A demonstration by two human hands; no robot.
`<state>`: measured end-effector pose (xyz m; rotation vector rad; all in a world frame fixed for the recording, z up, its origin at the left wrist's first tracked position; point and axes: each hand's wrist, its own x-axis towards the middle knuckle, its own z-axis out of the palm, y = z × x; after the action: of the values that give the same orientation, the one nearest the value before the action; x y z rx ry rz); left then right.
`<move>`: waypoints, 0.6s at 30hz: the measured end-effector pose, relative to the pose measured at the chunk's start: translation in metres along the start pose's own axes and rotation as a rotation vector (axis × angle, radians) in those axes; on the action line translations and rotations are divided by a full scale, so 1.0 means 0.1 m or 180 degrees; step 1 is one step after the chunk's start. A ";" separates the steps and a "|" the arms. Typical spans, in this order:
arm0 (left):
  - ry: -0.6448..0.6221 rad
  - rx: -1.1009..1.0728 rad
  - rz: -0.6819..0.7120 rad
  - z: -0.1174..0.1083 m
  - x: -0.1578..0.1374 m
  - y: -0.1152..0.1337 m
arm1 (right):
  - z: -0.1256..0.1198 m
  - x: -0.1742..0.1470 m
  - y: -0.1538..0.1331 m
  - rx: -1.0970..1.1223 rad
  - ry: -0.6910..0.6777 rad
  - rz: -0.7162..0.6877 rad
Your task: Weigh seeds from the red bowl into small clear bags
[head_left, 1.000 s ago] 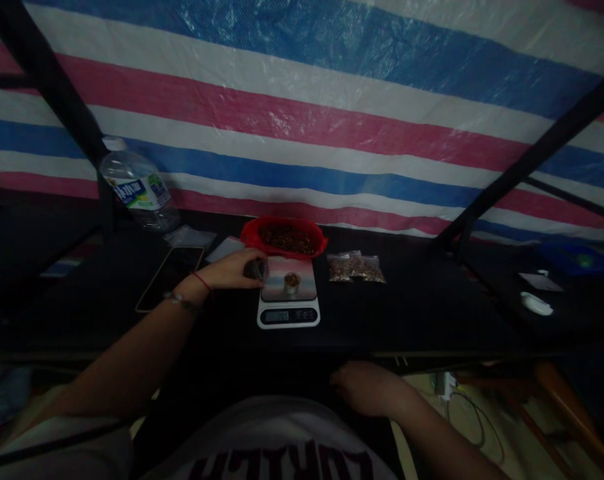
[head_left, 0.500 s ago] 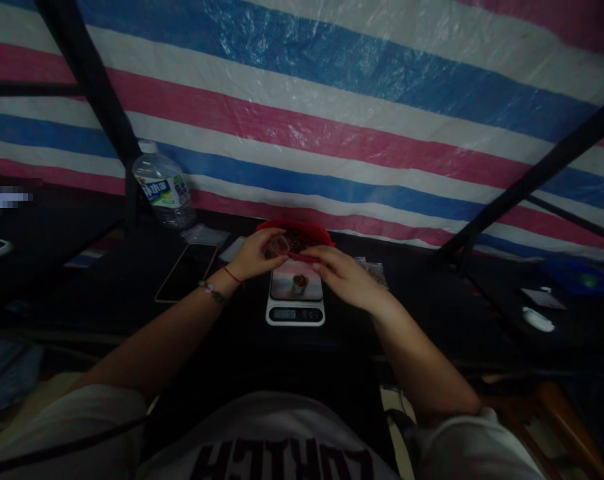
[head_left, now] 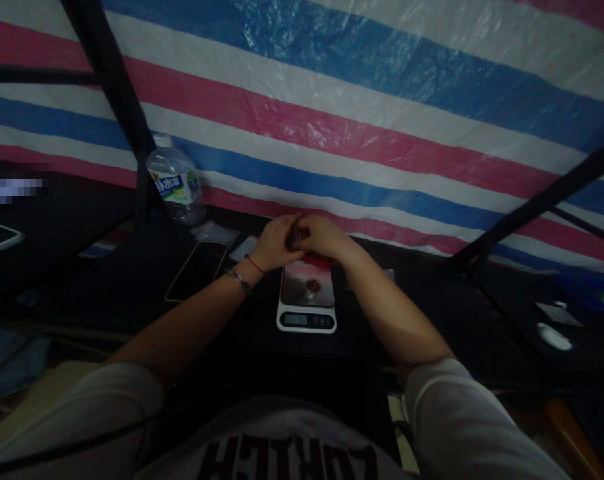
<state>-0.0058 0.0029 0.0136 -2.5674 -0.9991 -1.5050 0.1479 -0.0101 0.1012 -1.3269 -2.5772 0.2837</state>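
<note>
My left hand [head_left: 278, 241] is closed around a small clear plastic bag [head_left: 296, 237], dark and partly hidden between my hands. My right hand [head_left: 323, 236] meets it from the other side, its bent fingers pinching at the same bag. Both hands are above a red bowl [head_left: 327, 259], which they mostly cover. Just nearer to me lies a white digital scale [head_left: 306, 321] with a shiny weighing plate. On that plate stands a small cup [head_left: 313, 288] holding brown pieces.
Left of the scale lies a phone [head_left: 197, 270], with clear bags [head_left: 215, 233] behind it. A large clear bottle [head_left: 177, 181] stands by the black frame post [head_left: 125, 100]. Striped plastic sheeting [head_left: 332, 120] rises behind the table. A white mouse-like object [head_left: 555, 337] lies at right.
My right hand has moved left and away from me to meet my left hand, covering more of the red bowl. The view has shifted slightly.
</note>
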 end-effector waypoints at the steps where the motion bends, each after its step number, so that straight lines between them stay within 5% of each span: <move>1: 0.0015 0.0001 -0.0049 0.01 -0.02 -0.02 | 0.02 0.02 0.00 0.0031 -0.0044 -0.0025; 6: -0.0099 -0.0161 -0.0255 0.03 -0.13 -0.07 | 0.14 0.06 0.04 0.0533 -0.0069 -0.0376; 11: -0.0052 -0.0280 -0.0712 0.08 -0.22 -0.10 | 0.30 -0.19 0.30 0.1281 0.1421 -0.0417; 13: -0.0124 -0.0357 -0.0799 0.09 -0.25 -0.13 | 0.42 -0.40 0.42 0.1489 0.1708 -0.0408; 18: -0.0174 -0.0416 -0.0980 0.10 -0.32 -0.20 | 0.78 -0.87 0.62 0.1705 0.1159 -0.0574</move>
<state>-0.0193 0.0057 -0.0228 -2.6519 -1.4036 -1.6217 0.2223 -0.0512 0.0000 -0.8548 -2.0921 0.5877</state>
